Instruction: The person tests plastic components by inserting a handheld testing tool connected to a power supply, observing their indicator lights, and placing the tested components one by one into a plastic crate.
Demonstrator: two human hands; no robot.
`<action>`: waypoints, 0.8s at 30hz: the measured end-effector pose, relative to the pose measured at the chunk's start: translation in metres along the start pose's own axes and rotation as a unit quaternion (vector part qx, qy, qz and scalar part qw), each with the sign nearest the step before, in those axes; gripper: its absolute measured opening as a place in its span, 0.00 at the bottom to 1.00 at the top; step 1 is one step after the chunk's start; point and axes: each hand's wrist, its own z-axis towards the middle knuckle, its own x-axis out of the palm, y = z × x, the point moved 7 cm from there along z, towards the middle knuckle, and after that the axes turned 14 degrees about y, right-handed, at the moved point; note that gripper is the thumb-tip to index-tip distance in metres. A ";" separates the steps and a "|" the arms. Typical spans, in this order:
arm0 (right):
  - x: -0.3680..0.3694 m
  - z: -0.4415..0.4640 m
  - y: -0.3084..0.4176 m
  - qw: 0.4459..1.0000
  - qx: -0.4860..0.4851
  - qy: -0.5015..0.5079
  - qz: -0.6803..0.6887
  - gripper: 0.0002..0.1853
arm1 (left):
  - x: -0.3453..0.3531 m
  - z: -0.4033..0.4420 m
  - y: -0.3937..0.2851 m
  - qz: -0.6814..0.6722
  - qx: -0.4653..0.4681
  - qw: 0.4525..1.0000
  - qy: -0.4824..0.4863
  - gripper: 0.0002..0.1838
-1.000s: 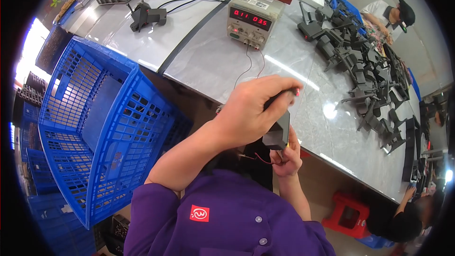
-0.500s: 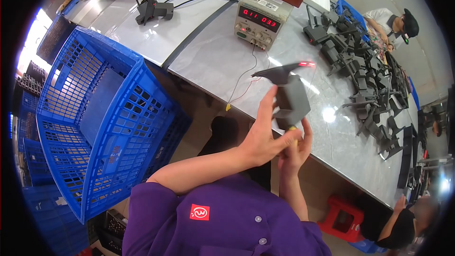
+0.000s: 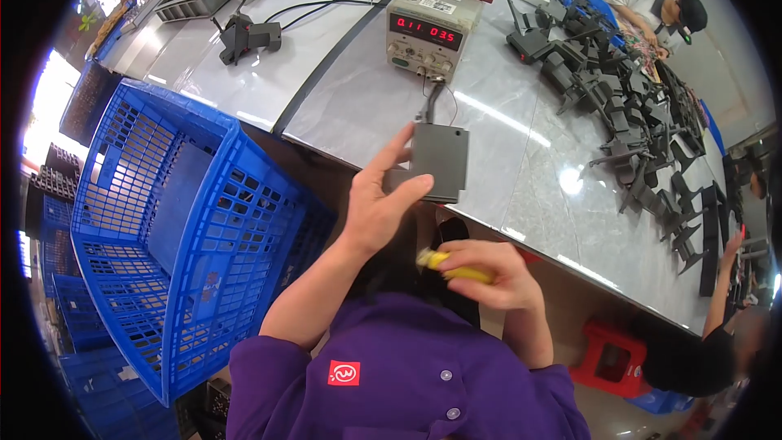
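My left hand (image 3: 375, 208) grips a dark grey plastic housing (image 3: 441, 161) by its left side, thumb across its flat face. A narrow arm sticks up from the housing's top. Lower right, my right hand (image 3: 498, 274) is closed around a small yellow object (image 3: 471, 272) with a pale tip; its exact kind is hard to make out. The two hands are apart. Behind the housing stands a bench power supply (image 3: 430, 33) with lit red digits and thin leads at its front; the housing hides part of the leads.
A blue plastic crate (image 3: 204, 261) stands left of the table. Many similar dark parts (image 3: 599, 90) lie piled at the right, and one dark unit (image 3: 247, 37) sits at the back left. Another person (image 3: 656, 20) is at the far right; a red stool (image 3: 611, 358) is below.
The housing has turned its flat face toward me and moved left and down. My right hand has separated from it with the yellow object. The supply's right digits went from 03.3 to 03.5.
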 end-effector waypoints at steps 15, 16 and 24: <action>-0.050 -0.048 -0.022 0.960 0.004 -0.269 0.074 0.14 | -0.004 -0.003 0.011 -0.032 -0.064 0.997 -0.007 0.32; -0.049 -0.048 -0.022 0.960 0.003 -0.271 0.075 0.14 | -0.003 -0.003 0.013 -0.029 -0.065 0.997 -0.004 0.32; -0.065 -0.061 -0.017 0.948 0.033 -0.315 0.028 0.13 | -0.055 -0.011 -0.023 0.078 0.044 0.984 -0.156 0.29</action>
